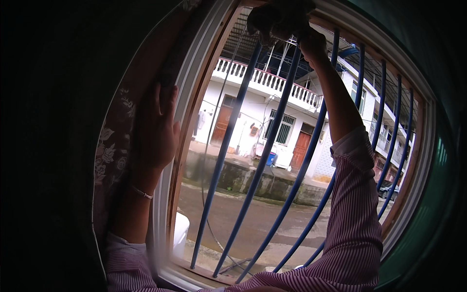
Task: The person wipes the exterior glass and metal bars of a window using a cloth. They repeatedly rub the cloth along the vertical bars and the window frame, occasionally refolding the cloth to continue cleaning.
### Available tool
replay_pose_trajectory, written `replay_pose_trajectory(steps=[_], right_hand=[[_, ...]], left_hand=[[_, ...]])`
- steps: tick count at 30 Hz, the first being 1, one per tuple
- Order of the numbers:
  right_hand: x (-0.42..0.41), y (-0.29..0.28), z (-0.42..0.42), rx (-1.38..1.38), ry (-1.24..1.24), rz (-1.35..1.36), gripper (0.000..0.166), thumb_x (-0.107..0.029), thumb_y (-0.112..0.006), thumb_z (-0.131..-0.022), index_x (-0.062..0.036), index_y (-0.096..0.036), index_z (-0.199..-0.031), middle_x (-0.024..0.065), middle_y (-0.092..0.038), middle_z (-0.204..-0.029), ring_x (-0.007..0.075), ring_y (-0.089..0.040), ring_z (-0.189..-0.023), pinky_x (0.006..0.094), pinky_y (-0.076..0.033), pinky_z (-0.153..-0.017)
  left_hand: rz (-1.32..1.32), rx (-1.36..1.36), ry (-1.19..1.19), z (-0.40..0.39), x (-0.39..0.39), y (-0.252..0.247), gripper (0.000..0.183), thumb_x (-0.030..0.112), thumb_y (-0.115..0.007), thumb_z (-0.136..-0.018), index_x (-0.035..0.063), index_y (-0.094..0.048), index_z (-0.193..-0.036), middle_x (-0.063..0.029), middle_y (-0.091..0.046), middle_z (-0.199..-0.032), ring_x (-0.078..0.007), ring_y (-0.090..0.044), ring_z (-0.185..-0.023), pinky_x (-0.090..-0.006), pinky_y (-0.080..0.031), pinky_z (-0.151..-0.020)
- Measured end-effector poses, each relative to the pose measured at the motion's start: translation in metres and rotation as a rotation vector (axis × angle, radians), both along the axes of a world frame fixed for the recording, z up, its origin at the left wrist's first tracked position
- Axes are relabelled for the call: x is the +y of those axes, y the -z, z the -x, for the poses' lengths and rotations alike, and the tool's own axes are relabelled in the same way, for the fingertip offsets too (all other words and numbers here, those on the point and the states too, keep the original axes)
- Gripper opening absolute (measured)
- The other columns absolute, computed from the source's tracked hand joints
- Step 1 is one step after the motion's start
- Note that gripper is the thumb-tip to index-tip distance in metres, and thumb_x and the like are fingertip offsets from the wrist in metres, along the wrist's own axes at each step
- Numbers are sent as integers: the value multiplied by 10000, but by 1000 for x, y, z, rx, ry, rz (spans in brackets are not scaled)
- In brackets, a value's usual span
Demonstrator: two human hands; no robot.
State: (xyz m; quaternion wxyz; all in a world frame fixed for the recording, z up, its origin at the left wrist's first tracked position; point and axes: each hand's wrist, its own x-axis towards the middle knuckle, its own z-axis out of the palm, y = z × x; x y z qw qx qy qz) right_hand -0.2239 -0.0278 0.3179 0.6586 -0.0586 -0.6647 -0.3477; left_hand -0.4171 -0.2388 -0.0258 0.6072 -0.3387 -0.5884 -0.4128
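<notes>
My right hand (313, 44) is raised to the top of a window and grips a dark, crumpled cloth (279, 20). Shadow hides most of the cloth's detail and some of my fingers. Behind the cloth, the upper ends of blue metal window bars (251, 78) are partly covered. On the left, my left hand (158, 131) is spread with its fingers pointing up, beside the white window frame (195, 60). It lies against or just in front of a dark floral curtain (109, 153); the contact is too dim to tell.
A brown inner frame (177, 175) surrounds the barred opening. Green-tinted glass or panel (434, 189) borders the right side. Outside are a wet road (251, 215), a low mossy wall (251, 182) and a white building (237, 95) with a balcony balustrade (270, 78).
</notes>
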Motion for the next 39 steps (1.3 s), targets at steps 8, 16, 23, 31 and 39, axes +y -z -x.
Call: replay_pose_trajectory(steps=[8, 16, 23, 31, 39], right_hand=[[-20, -8, 50, -54, 74, -215, 271, -244, -431, -947, -41, -607, -982, 90, -584, -580, 147, -548, -457, 270, -390, -373], [-59, -24, 118, -99, 232, -369, 219, -186, -494, -878, -29, -629, -950, 155, -660, -769, 250, -638, -612, 368, -510, -562], [-72, 37, 132, -41, -245, 217, 332, -338, -454, -942, -124, -643, -1111, 171, -672, -987, 264, -665, -762, 377, -527, -635], [-56, 47, 112, -23, -418, 157, 282, -311, -537, -902, -178, -640, -1128, 125, -688, -874, 257, -671, -825, 388, -513, -742], [-58, 14, 65, -21, -310, 264, 328, -329, -524, -916, -196, -617, -1202, 133, -683, -962, 184, -666, -799, 332, -521, -715]], left_hand=[[35, 31, 107, 22, -11, -2, 798, 69, -651, -807, 156, -201, -1460, -208, -354, -1398, -364, -421, -1252, -461, -407, -1025], [-12, 110, 226, 27, -17, -4, 809, -10, -635, -777, 152, -227, -1456, -203, -347, -1403, -364, -412, -1260, -438, -438, -1007], [-46, 38, 267, 37, 1, 4, 730, -47, -627, -768, 91, -319, -1416, -165, -411, -1350, -293, -465, -1196, -401, -428, -1008], [-44, 99, 255, 32, 4, 3, 807, -66, -581, -784, 148, -207, -1467, -158, -365, -1414, -334, -431, -1244, -420, -431, -1011], [4, 39, 319, 31, -4, 5, 813, -23, -635, -773, 140, -230, -1459, -159, -382, -1400, -323, -422, -1258, -420, -404, -1038]])
